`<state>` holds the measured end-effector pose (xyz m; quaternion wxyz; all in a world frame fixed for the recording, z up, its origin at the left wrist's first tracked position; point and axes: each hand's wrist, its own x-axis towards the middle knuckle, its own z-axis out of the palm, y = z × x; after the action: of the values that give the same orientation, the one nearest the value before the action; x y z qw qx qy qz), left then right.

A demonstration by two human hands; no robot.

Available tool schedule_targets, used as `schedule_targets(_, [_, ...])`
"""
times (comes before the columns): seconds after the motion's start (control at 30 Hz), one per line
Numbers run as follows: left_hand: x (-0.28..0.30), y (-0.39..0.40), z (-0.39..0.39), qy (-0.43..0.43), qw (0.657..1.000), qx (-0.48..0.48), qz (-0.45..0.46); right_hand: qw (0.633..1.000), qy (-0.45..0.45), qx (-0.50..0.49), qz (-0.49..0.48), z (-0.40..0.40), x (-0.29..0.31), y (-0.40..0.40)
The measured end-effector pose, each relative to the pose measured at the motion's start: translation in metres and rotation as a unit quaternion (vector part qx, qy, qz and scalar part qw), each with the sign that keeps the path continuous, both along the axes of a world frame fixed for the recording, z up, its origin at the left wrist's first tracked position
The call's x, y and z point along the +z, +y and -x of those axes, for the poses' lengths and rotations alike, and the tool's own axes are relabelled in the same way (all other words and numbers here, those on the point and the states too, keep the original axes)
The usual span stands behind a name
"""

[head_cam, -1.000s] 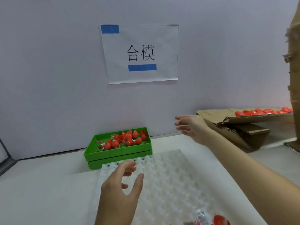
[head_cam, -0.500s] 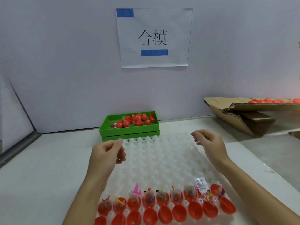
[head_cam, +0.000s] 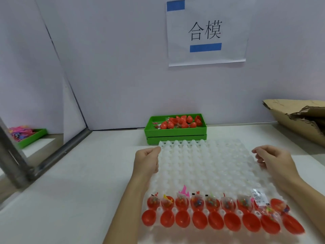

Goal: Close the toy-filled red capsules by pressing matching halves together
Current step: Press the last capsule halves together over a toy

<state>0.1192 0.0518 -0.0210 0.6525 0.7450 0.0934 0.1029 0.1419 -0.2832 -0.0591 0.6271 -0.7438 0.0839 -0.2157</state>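
Nearest, two rows of red capsule halves (head_cam: 218, 221) sit in the white tray (head_cam: 202, 166) on the counter (head_cam: 73, 199), the farther row toy-filled. The left hand (head_cam: 146, 161) and right hand (head_cam: 274, 161) pinch the tray's side edges; beyond lies a green tray (head_cam: 175, 133) of capsules

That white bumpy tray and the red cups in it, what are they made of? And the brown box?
The tray looks like thin, milky, translucent moulded plastic: it shows soft glossy highlights on its bumps. The red cups seem to be smooth, shiny hard plastic, with bright reflections inside. The box is probably corrugated cardboard: matte brown, with creased, torn flaps.
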Motion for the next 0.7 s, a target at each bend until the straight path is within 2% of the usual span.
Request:
schedule_targets(0.2, [-0.003,-0.009,0.005,-0.019,0.997,-0.033,-0.064,1.000,0.002,0.009,0.013,0.000,0.000,0.001])
schedule_targets(0.4, [-0.004,-0.014,0.004,-0.029,0.994,-0.073,-0.069,0.999,0.002,0.022,0.026,-0.002,0.003,-0.004])
schedule_targets(0.53, [-0.002,-0.007,0.004,-0.047,0.996,-0.071,-0.037,1.000,-0.010,0.027,0.011,0.002,0.012,-0.006])
schedule_targets(0.7, [0.000,-0.009,0.003,-0.076,0.994,-0.055,-0.049,0.993,-0.036,0.096,0.052,0.011,0.046,-0.003])
